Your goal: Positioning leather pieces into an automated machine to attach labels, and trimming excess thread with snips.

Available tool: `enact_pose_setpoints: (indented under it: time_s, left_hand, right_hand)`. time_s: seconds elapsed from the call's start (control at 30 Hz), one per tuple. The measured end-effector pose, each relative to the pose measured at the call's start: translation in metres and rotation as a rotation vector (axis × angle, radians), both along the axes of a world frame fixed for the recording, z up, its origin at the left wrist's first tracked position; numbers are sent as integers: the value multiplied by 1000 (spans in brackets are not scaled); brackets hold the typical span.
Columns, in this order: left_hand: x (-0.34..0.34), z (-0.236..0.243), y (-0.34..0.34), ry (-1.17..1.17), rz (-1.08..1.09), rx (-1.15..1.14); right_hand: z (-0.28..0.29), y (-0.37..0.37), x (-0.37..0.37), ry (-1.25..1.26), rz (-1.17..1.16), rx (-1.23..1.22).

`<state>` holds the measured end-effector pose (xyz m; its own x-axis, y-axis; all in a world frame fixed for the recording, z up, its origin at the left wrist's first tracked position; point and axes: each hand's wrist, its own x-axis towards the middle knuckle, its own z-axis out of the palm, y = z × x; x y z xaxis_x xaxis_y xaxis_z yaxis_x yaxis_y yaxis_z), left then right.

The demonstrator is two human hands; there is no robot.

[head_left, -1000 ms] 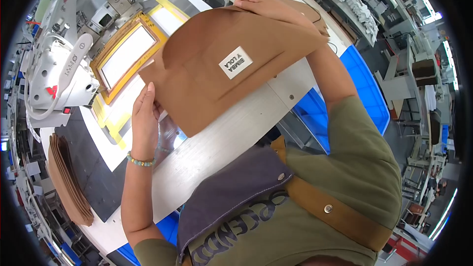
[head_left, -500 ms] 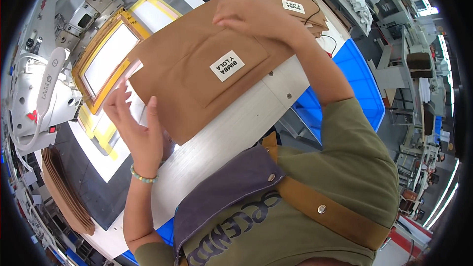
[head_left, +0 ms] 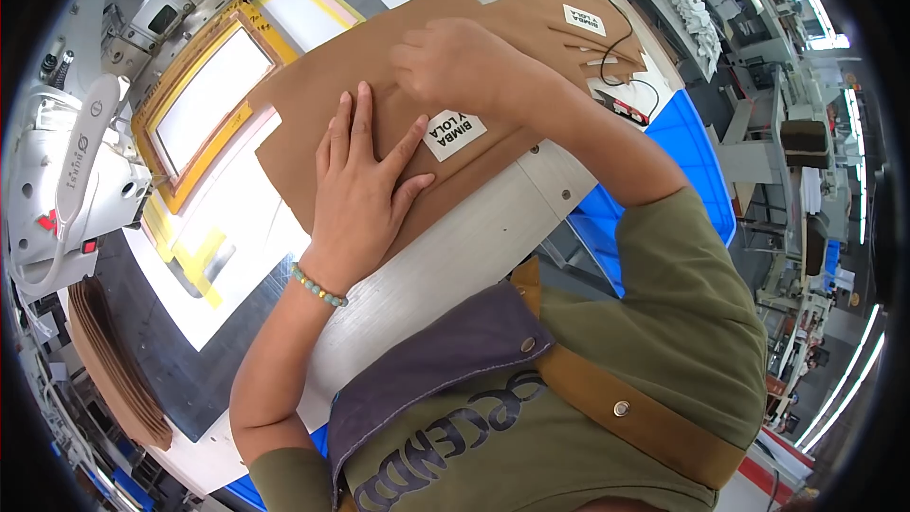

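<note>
A large brown sheet [head_left: 294,166], leather-like, lies across the pale work table. On it is a smaller brown pocket-shaped piece [head_left: 502,128] bearing a white printed label [head_left: 457,137]. My left hand [head_left: 365,175] rests flat on the sheet with its fingers spread, the index fingertip at the label's edge. Just above the label, my right hand [head_left: 455,62] is curled into a fist against the brown piece. Whatever its fingers may hold is hidden.
More brown pieces with a white label [head_left: 583,19] are stacked at the far right, near a red-and-black tool [head_left: 624,108] and a thin black cord. A yellow-taped frame [head_left: 204,123] and white machine [head_left: 71,180] stand left. Brown strips [head_left: 109,360] lie lower left; a blue bin [head_left: 687,171] sits right.
My left hand has come from the sheet's left edge onto its middle, beside the label. The right hand has moved slightly nearer and to the left, still curled.
</note>
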<state>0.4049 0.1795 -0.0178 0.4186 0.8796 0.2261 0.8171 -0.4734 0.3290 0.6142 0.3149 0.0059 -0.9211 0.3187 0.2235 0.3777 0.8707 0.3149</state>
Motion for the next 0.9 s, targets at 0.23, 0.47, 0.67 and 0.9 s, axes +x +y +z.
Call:
enact_pose_setpoints:
  time_s: [0.23,0.47,0.67,0.9]
  left_hand:
    - [-2,-2,-1,-134,22,-18]
    - [-5,-2,1,-96,5,-21]
    - [-4,-1,1,-76,14,-22]
    - [-3,1,-1,-118,38,10]
  right_hand:
    - [3,11,26,285,-184,-225]
    - [11,-3,66,476,-379,-444]
    - [-11,-12,42,490,-309,-417]
    - [-4,-6,39,149,-83,-92]
